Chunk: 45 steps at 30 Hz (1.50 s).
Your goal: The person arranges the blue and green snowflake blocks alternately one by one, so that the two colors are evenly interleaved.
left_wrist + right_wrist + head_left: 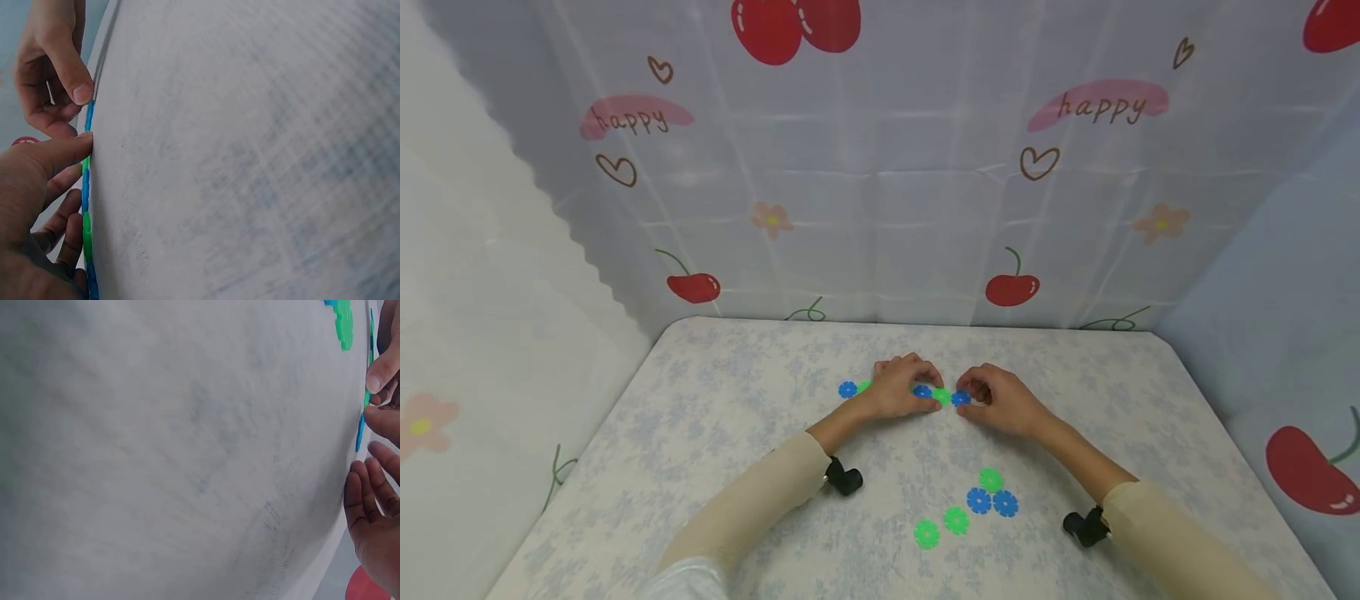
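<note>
Notched plastic discs stand in a row of alternating blue and green across the far half of the table. My left hand (901, 390) pinches a green disc (942, 397) near the row's right end between thumb and fingers. From the right, my right hand (1003, 402) pinches the blue end disc (961, 398), which meets the green one at its edge. Left of these, another blue disc (922, 391) shows inside the curve of my left hand. A blue disc (847, 389) marks the far left end, and my left hand hides part of the row between. The left wrist view shows the row edge-on (87, 237).
Nearer me on the patterned table (700, 467) lie loose discs: a green one (991, 480) above two blue ones (978, 501), and two more green ones (927, 534) to their left. A printed curtain (880, 167) hangs behind the table's far edge and at both sides.
</note>
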Each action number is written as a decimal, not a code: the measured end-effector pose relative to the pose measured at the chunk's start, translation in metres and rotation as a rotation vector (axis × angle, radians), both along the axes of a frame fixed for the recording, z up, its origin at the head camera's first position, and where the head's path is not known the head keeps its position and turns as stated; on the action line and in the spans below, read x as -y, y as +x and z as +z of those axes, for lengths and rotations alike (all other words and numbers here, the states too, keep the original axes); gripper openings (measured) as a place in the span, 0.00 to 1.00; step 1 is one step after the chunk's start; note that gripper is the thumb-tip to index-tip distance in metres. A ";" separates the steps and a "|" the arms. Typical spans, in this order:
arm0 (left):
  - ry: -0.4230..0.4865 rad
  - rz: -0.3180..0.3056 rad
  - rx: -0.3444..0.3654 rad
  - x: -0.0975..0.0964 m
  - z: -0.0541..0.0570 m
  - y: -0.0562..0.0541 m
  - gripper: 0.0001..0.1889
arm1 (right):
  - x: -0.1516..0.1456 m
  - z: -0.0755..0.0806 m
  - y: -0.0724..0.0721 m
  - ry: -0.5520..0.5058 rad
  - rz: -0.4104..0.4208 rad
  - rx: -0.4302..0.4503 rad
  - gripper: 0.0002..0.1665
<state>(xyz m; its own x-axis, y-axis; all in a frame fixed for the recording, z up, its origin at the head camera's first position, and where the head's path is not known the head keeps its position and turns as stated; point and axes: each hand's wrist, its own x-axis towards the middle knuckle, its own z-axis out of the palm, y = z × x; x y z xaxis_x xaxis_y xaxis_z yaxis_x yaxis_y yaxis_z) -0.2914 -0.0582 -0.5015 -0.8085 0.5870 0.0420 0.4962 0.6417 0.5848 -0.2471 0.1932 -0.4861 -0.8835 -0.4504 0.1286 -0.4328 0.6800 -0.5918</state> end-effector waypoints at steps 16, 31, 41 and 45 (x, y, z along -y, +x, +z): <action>-0.013 -0.015 -0.016 -0.001 0.006 0.002 0.16 | 0.000 0.012 0.086 -0.026 0.223 0.052 0.11; -0.037 -0.035 -0.047 -0.017 0.002 0.005 0.23 | 0.034 0.008 0.132 0.075 0.358 -0.013 0.13; -0.049 -0.051 -0.060 -0.031 0.002 0.007 0.18 | 0.050 0.013 0.141 0.180 0.394 -0.087 0.11; -0.045 -0.057 -0.064 -0.033 0.004 0.008 0.17 | 0.052 0.014 0.138 0.186 0.388 -0.026 0.12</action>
